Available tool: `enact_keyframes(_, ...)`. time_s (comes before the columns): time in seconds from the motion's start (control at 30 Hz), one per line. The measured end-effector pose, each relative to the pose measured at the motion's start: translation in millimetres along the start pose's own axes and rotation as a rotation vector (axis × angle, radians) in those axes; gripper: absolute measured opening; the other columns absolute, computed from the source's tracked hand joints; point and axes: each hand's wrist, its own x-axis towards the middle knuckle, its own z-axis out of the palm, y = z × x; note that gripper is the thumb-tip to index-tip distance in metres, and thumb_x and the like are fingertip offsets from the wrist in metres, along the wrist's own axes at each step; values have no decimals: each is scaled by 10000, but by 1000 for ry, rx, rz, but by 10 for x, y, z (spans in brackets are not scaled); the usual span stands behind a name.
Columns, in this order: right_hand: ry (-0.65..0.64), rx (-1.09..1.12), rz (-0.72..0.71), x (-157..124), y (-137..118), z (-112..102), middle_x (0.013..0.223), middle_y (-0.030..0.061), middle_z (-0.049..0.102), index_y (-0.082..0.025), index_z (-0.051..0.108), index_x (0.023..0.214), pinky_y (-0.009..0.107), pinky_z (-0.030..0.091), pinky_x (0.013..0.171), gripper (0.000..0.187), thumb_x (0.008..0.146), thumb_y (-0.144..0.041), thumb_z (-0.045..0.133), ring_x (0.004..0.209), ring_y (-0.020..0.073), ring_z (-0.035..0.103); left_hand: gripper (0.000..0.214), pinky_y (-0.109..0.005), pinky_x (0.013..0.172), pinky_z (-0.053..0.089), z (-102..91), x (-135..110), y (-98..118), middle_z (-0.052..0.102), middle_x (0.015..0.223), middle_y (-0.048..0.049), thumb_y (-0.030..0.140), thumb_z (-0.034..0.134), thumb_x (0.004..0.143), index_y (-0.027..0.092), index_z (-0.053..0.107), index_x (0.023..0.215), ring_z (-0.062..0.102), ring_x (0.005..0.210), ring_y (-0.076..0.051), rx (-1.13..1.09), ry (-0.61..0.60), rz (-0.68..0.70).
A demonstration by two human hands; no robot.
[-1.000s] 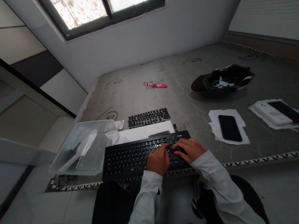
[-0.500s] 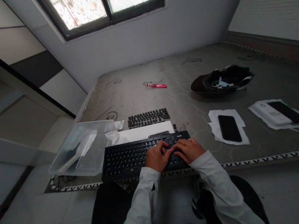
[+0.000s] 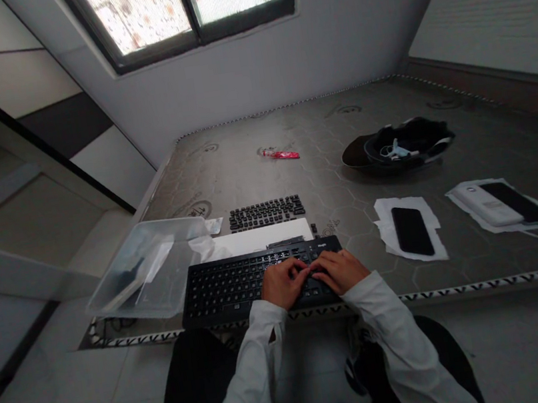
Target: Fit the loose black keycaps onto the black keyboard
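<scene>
A black keyboard lies near the front edge of the padded surface, in front of my knees. Over its right part my left hand is closed, thumb and fingertips drawn together. My right hand meets it there, its fingers bent and pinched. The fingertips of both hands nearly touch, and whatever is between them is too small or hidden to make out. Beyond the keyboard, black keycaps are set out in rows behind a white sheet. A small dark piece rests at the keyboard's back edge.
At the left stands a clear plastic bin with items inside. To the right a phone lies on white paper, near a white power bank and another dark phone. Farther back are a black cap and a red packet.
My left fingers have curled closer together toward the right fingertips. The right hand has hardly moved, and the keyboard stays in place.
</scene>
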Motion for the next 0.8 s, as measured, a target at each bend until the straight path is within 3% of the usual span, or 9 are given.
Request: enact_keyframes(0.8,2,85,16,20,24,35,913,46,638,-222,611,957,325,377,731,159,867,-320,524,840,181,598,143,-189,586,391,-4,-12,-8,602,600,49,335,598,805,227,675,859,555,562,-82,-4,12,27)
